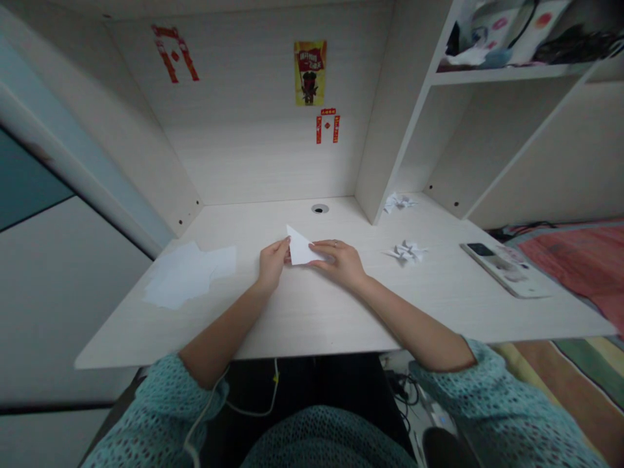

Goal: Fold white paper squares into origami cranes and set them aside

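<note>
A small sheet of white paper (299,249), folded to a triangular shape, is held up just above the desk between both hands. My left hand (273,261) pinches its left edge, thumb on top. My right hand (341,260) grips the right corner, fingers above and thumb below, so that corner is partly hidden. On the left lies a loose spread of white paper sheets (182,276). Folded white paper pieces (408,252) sit in a small heap to the right of my right hand, with another heap of paper pieces (400,202) farther back.
The white desk (292,318) has a cable hole (320,208) near its back wall. A vertical shelf panel (390,130) comes down right of centre. A phone (504,270) lies at the right. Below the front edge hangs a white cable (263,411).
</note>
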`<state>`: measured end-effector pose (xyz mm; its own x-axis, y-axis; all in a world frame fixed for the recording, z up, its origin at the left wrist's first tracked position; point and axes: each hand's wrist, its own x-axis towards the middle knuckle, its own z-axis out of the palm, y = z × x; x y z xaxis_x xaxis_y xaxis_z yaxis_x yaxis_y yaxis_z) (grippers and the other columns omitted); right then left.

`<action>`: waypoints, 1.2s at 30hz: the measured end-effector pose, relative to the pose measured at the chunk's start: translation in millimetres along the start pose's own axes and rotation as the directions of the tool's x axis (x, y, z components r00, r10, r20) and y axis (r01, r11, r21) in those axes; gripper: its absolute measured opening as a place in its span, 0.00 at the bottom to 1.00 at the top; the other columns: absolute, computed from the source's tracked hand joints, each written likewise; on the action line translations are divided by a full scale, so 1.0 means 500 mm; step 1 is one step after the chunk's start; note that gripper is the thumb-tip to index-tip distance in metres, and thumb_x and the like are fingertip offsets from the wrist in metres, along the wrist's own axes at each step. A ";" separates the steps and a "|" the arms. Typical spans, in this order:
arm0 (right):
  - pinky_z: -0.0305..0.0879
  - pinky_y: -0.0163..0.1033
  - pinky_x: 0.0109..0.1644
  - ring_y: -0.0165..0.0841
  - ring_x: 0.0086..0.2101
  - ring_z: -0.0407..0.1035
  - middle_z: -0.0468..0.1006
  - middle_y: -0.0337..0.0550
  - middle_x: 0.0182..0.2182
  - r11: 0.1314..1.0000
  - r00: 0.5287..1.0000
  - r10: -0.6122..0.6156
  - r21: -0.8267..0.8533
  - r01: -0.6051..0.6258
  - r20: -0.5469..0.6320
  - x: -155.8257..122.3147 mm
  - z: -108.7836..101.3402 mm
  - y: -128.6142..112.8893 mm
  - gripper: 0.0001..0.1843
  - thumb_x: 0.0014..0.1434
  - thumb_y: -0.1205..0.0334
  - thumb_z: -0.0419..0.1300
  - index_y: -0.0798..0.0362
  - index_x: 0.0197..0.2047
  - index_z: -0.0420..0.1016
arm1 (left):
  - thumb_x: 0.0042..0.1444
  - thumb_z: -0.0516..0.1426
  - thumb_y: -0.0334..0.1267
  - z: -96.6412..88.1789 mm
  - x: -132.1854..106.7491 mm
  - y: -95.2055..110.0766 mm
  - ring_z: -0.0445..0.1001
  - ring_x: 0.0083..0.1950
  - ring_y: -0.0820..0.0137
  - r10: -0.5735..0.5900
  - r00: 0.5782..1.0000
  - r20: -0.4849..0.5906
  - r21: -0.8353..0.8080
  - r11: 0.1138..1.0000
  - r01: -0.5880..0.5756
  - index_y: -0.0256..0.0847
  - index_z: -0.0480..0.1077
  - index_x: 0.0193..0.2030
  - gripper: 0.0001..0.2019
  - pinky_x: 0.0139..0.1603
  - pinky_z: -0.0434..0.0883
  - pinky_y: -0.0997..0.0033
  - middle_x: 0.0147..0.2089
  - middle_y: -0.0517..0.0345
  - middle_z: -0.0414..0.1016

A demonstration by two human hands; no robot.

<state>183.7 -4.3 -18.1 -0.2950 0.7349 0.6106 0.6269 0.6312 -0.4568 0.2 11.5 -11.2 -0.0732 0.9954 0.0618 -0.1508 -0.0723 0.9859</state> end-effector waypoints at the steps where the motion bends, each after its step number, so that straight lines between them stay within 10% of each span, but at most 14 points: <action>1: 0.66 0.45 0.49 0.39 0.45 0.70 0.76 0.43 0.47 1.000 1.000 0.005 -0.013 -0.005 0.007 0.000 0.000 0.002 0.21 0.53 0.47 0.59 0.44 0.49 0.73 | 0.45 0.59 0.54 0.000 0.000 -0.001 0.73 0.29 0.68 -0.005 1.000 0.001 0.002 1.000 0.005 0.35 0.75 0.34 0.21 0.30 0.69 0.70 0.31 0.51 0.77; 11: 0.65 0.40 0.49 0.35 0.44 0.71 0.77 0.41 0.46 0.999 0.999 0.028 0.043 -0.029 0.024 0.004 -0.005 -0.009 0.15 0.60 0.54 0.52 0.46 0.46 0.75 | 0.45 0.57 0.59 -0.002 0.000 0.000 0.75 0.35 0.65 -0.100 0.994 0.051 -0.008 0.995 0.101 0.36 0.73 0.36 0.25 0.33 0.69 0.70 0.35 0.49 0.77; 26: 0.54 0.33 0.25 0.31 0.25 0.63 0.69 0.40 0.19 0.798 0.853 0.513 0.417 -0.435 -0.093 0.013 0.017 0.052 0.23 0.54 0.45 0.51 0.56 0.24 0.72 | 0.43 0.62 0.44 -0.014 0.009 -0.007 0.74 0.34 0.65 -0.022 0.991 0.135 0.174 0.985 -0.002 0.36 0.75 0.33 0.13 0.35 0.69 0.68 0.34 0.50 0.78; 36: 0.58 0.30 0.27 0.24 0.25 0.63 0.73 0.41 0.40 0.716 0.948 0.315 0.643 -0.271 0.049 0.017 0.008 0.024 0.28 0.46 0.61 0.60 0.48 0.52 0.61 | 0.46 0.60 0.43 -0.034 0.001 0.024 0.72 0.37 0.64 0.108 0.993 0.054 0.398 0.909 -0.121 0.43 0.75 0.32 0.09 0.32 0.65 0.74 0.32 0.56 0.77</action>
<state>185.8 10.6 -21.3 -0.1170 0.9075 0.4034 0.0654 0.4123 -0.9087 -18.3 10.3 -2.2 -0.0358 0.9837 0.1764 0.2644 -0.1609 0.9509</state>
